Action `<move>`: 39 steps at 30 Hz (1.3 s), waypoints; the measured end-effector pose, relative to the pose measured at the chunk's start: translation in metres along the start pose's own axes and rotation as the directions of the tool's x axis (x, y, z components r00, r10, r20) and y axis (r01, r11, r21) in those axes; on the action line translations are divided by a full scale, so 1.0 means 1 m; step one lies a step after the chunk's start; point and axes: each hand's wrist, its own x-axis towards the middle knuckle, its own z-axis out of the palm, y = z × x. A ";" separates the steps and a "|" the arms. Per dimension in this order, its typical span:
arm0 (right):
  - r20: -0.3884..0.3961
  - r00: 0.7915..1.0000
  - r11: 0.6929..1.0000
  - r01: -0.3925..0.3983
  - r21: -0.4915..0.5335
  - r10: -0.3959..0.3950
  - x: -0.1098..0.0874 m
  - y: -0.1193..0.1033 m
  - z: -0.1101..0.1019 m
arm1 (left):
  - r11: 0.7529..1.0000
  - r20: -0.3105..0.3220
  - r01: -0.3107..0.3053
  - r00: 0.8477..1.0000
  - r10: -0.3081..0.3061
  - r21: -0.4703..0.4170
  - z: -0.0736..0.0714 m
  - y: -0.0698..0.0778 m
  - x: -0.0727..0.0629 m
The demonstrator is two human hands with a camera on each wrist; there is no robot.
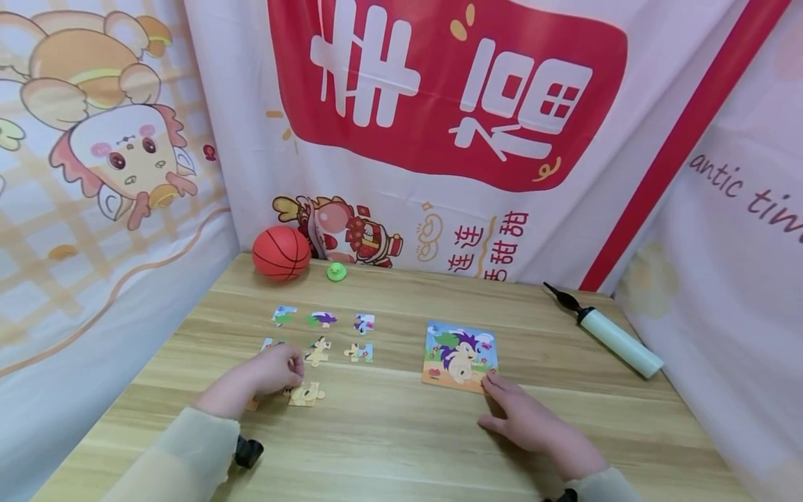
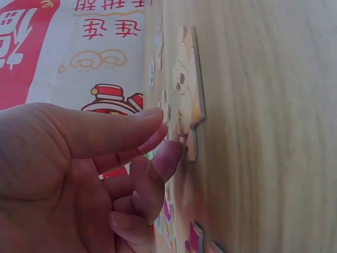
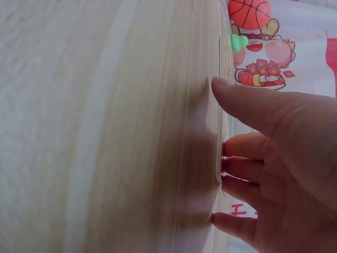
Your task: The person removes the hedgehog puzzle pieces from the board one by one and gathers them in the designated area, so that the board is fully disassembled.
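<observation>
Several cardboard jigsaw pieces lie spread in rows on the left half of the table. My left hand point(image 1: 279, 367) hovers low over the lower rows with bent fingers and a gap between thumb and forefinger. One fingertip is right at the end of a cream-coloured jigsaw piece point(image 2: 185, 87), the same jigsaw piece point(image 1: 305, 394) in the head view. Parts of other pieces are hidden under this hand. On the right, a square picture card point(image 1: 456, 354) with a purple-haired hedgehog lies flat. My right hand point(image 1: 523, 417) rests its fingertips on the card's near right corner, thumb apart on the table.
A red toy basketball point(image 1: 281, 253) and a small green duck point(image 1: 336, 272) stand at the back left. To the right lies a hand pump point(image 1: 617, 341) with a pale barrel and black nozzle. Printed cloth point(image 1: 552, 230) hangs behind the table point(image 1: 389, 446) and along both sides.
</observation>
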 end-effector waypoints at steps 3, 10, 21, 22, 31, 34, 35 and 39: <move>0.001 1.000 1.000 -0.005 -0.004 0.005 0.000 0.000 0.000 | 0.999 -0.016 0.052 0.999 -0.052 -0.012 0.002 0.008 0.004; 0.003 1.000 1.000 -0.012 0.005 0.012 0.000 0.001 -0.001 | 0.993 0.016 0.031 0.999 -0.029 -0.116 0.007 0.043 0.027; 0.009 1.000 0.999 -0.003 0.037 0.003 -0.001 0.001 -0.002 | 0.988 0.112 -0.143 0.982 0.150 -0.065 0.036 0.106 0.078; 0.009 1.000 0.999 -0.003 0.037 0.002 -0.001 0.001 -0.002 | 0.985 0.115 -0.160 0.979 0.167 -0.066 0.041 0.112 0.082; -0.009 1.000 0.999 0.003 0.032 -0.003 -0.003 0.002 -0.003 | 0.972 0.153 -0.227 0.960 0.234 -0.061 0.083 0.166 0.109; -0.018 1.000 0.999 0.017 0.034 -0.017 -0.003 0.002 -0.003 | 0.974 0.163 -0.216 0.961 0.224 -0.061 0.101 0.177 0.118; -0.019 1.000 0.999 0.022 0.032 -0.022 -0.004 0.002 -0.004 | 0.976 0.162 -0.213 0.962 0.219 -0.054 0.108 0.180 0.122; -0.021 0.999 0.998 0.042 0.038 -0.041 -0.004 0.003 -0.003 | 0.980 0.168 -0.197 0.966 0.198 -0.020 0.133 0.187 0.132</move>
